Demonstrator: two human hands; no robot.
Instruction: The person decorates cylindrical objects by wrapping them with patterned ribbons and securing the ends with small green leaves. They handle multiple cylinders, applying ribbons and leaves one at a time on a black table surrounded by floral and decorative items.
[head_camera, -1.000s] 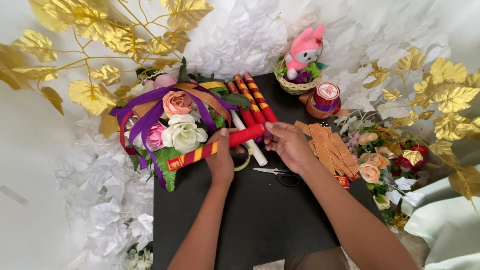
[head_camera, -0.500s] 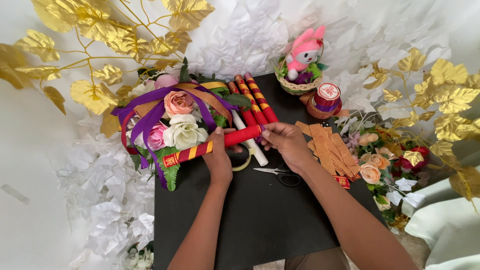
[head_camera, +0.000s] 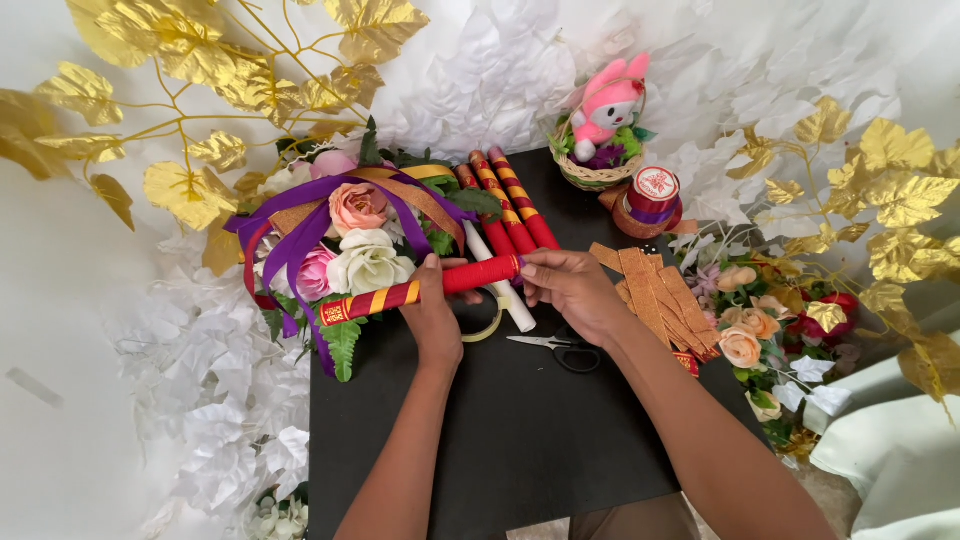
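Black mat (head_camera: 520, 440), 6 o'clock | scissors (head_camera: 560, 347) just beside right hand (head_camera: 575, 295) | left hand (head_camera: 435, 315) closed round red-and-gold rod (head_camera: 420, 290) mid-length, right pinches its 3 o'clock end; judged: keep rod level, grip firm | red round-lidded ribbon spool (head_camera: 648, 200), 1 o'clock.

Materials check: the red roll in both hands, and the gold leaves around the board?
Red roll: looks like matte paper or fabric wrap with glossy gold stripe tape, held by left hand and right hand. Gold leaves: likely metallic foil or coated fabric, crinkled sheen.
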